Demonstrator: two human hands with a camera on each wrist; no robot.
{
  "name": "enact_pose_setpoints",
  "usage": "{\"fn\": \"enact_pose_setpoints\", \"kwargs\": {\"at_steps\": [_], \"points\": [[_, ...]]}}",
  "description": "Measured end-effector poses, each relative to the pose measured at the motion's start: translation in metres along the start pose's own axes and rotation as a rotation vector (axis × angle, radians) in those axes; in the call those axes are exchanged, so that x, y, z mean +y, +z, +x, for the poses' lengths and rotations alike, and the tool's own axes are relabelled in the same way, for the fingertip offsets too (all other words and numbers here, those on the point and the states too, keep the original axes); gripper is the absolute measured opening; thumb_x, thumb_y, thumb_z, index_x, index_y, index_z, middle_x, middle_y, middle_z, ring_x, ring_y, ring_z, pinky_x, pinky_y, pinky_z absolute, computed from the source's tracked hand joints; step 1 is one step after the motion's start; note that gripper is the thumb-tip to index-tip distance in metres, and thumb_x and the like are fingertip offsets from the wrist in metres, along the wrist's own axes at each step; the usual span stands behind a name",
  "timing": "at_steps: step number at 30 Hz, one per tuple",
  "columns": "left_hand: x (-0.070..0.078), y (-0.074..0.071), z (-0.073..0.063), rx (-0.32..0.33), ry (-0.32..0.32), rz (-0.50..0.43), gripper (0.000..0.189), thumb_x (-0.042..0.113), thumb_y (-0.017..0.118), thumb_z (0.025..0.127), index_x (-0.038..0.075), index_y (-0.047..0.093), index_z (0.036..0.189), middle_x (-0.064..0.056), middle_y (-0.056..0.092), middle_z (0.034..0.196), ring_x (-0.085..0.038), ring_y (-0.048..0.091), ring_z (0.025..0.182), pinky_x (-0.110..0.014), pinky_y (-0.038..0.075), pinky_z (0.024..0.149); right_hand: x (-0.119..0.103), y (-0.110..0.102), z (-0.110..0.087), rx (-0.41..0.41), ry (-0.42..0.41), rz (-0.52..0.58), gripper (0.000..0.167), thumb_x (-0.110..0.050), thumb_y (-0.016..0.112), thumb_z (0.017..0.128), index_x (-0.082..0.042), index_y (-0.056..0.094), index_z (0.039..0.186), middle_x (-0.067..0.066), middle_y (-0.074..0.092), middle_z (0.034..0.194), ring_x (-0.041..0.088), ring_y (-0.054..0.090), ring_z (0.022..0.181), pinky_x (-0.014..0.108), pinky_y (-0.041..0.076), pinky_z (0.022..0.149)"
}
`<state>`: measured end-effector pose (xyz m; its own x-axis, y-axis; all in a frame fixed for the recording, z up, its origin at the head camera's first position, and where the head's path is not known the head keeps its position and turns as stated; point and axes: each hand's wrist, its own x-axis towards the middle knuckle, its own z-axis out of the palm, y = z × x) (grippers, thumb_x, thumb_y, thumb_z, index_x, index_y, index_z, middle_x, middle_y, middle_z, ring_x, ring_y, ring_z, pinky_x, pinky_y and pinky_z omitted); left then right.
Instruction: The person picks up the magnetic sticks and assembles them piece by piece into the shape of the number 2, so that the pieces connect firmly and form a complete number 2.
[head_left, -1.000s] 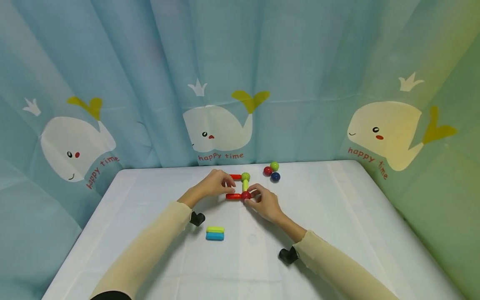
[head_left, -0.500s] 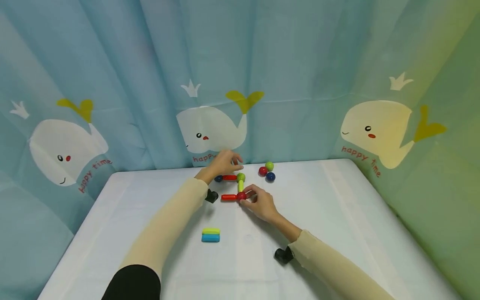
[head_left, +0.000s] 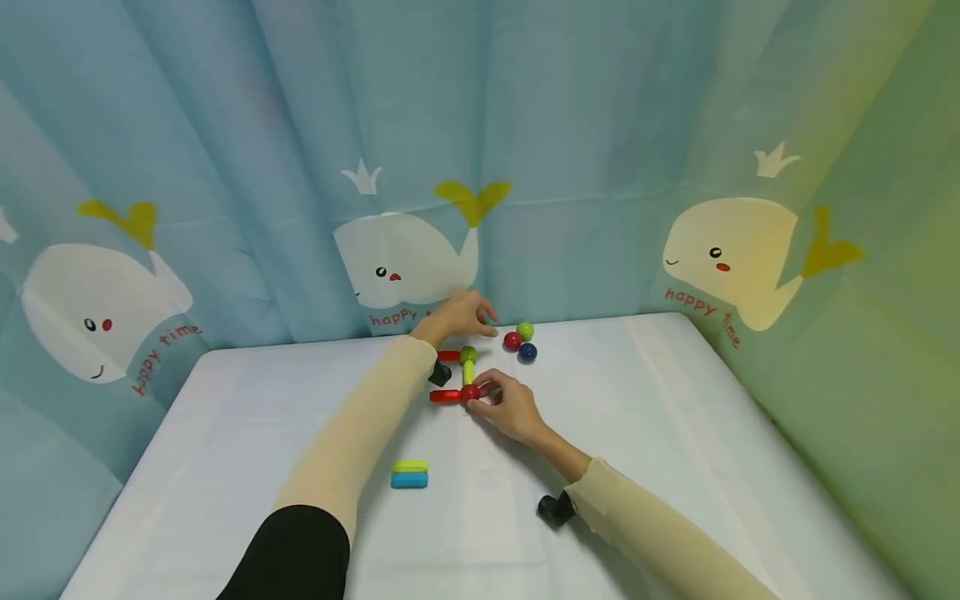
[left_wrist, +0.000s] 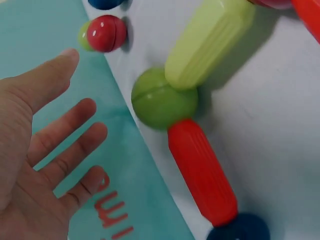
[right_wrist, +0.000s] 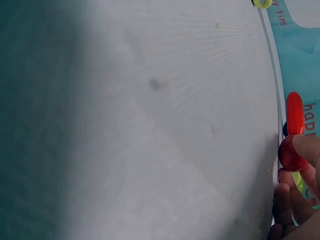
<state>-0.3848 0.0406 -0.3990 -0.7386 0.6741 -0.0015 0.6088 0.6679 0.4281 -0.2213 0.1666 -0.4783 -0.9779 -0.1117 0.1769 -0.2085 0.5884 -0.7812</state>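
My right hand (head_left: pixel 512 408) pinches a red ball (head_left: pixel 470 393) between thumb and fingers. From that ball a red rod (head_left: pixel 445 396) points left and a yellow-green rod (head_left: pixel 468 372) runs back to a green ball (head_left: pixel 468 355). A second red rod (left_wrist: pixel 202 172) joins the green ball to a dark blue ball (left_wrist: pixel 240 229), which my left arm covers in the head view. Beyond this joined piece, my left hand (head_left: pixel 459 315) hovers near the table's back edge, fingers loosely spread and holding nothing. To its right sit three loose balls: red (head_left: pixel 512 341), green (head_left: pixel 525 332) and blue (head_left: pixel 527 352).
Nearer on the white table (head_left: pixel 637 433), a loose yellow-green rod (head_left: pixel 410 466) lies against a blue rod (head_left: pixel 409 481), left of centre. A blue whale-print curtain (head_left: pixel 585 167) hangs right behind the table's back edge. Black wrist cameras stick out below both sleeves.
My left hand has left the front red rod and moved back and right, past the green ball toward the loose balls. My right hand keeps its pinch on the red ball. The head view has turned slightly right.
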Motion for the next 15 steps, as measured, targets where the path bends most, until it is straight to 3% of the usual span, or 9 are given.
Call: {"fn": "enact_pose_setpoints", "kwargs": {"at_steps": [6, 15], "points": [[0.004, 0.009, 0.014, -0.046, 0.037, -0.021, 0.036, 0.026, 0.081, 0.091, 0.011, 0.076, 0.123, -0.008, 0.075, 0.108, -0.021, 0.067, 0.099, -0.034, 0.056, 0.087, 0.000, 0.000, 0.000, -0.004, -0.019, 0.002, 0.025, -0.013, 0.081, 0.089, -0.011, 0.069, 0.111, 0.005, 0.074, 0.098, 0.014, 0.058, 0.078, 0.030, 0.049, 0.074], [0.013, 0.018, 0.023, -0.078, 0.034, 0.014, 0.034, 0.023, 0.082, 0.090, 0.018, 0.077, 0.123, -0.005, 0.075, 0.106, -0.020, 0.064, 0.100, -0.034, 0.054, 0.087, 0.002, -0.002, -0.003, -0.015, -0.021, 0.000, 0.024, -0.014, 0.081, 0.090, -0.012, 0.070, 0.111, 0.003, 0.075, 0.097, 0.011, 0.057, 0.076, 0.028, 0.048, 0.071]]}}
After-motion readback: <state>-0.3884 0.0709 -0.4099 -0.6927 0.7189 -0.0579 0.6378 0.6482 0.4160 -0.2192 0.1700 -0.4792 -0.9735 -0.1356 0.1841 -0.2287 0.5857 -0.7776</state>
